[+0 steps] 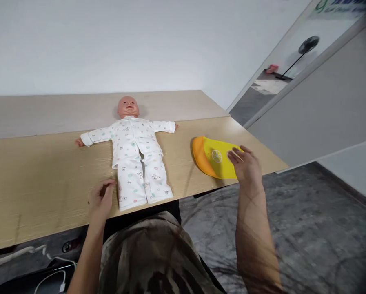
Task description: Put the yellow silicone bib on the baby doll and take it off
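Note:
A baby doll (129, 108) lies face up on the table, arms spread, dressed in a white printed top (134, 136) and matching trousers (132, 179). My left hand (101, 198) is beside the lower left trouser leg, its fingers loosely curled with a gap at the thumb; nothing shows in it. On the right lies a flat yellow item (222, 159) with an orange rounded end and a white citrus-slice print; it looks like a bib. Over its right end hovers my right hand (248, 165), fingers stretched and apart. Whether they touch it I cannot tell.
The wooden table (42, 171) meets a paler board (48, 112) along the white wall. A grey panel (323, 90) stands at the right. Below the front edge at left are a black case (38, 279) and white cables (20, 255).

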The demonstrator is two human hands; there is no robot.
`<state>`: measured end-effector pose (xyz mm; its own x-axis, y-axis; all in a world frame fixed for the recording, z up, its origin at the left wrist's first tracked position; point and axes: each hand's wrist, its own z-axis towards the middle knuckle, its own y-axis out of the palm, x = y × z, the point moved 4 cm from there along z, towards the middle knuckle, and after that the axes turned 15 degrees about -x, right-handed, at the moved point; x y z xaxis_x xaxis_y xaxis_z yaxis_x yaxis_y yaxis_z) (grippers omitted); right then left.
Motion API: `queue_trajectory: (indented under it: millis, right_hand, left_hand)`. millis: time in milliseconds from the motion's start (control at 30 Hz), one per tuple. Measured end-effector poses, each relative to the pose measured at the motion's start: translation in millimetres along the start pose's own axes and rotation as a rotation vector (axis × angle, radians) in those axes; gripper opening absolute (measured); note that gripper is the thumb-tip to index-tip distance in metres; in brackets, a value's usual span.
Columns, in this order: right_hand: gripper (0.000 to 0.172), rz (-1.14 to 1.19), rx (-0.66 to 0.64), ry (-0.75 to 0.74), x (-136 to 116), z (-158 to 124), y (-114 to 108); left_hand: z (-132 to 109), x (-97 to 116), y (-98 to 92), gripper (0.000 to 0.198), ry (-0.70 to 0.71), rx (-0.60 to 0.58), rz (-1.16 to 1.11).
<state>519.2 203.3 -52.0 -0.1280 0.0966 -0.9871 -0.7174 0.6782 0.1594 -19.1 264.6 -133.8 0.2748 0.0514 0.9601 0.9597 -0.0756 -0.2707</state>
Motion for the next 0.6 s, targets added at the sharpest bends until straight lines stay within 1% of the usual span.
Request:
queue_trajectory:
  millis: [67,100,133,200,267,367,433,500,600]
  right_hand:
    - [0.032,-0.010,0.126,-0.046,1,-2,-35]
    - [0.032,-0.028,0.176,-0.068,3,-3,-48]
    - [0.031,-0.053,0.218,-0.084,4,-4,-58]
    - [0.030,-0.117,0.293,-0.100,10,-4,-72]
    - [0.029,-0.202,0.386,-0.099,17,-3,-80]
    - [0.031,-0.316,0.504,-0.057,29,-2,-85]
    - [0.033,-0.356,0.559,-0.051,34,-1,-87]
    - [0.032,-0.393,0.606,-0.074,37,-1,-91]
    - [0.031,-0.462,0.635,-0.103,41,-1,-100]
  left_hand:
    - [3,-2,0.6,0.023,-0.006,-0.004,0.002]
    - [4,-2,0.4,0.022,-0.001,-0.004,0.003]
    - [5,-2,0.3,0.022,0.007,-0.008,0.003]
    - [7,-3,0.0,0.021,0.018,-0.020,0.003]
    - [8,-5,-0.7,0.022,0.023,-0.023,0.003]
    - [8,-6,-1.5,0.025,0.031,-0.016,-0.004]
    - [8,-6,-1.3,0.026,0.034,-0.015,-0.005]
    - [7,-6,-1.4,0.025,0.041,-0.002,-0.010]
    - [6,-6,-2.7,0.024,0.047,0.030,-0.024]
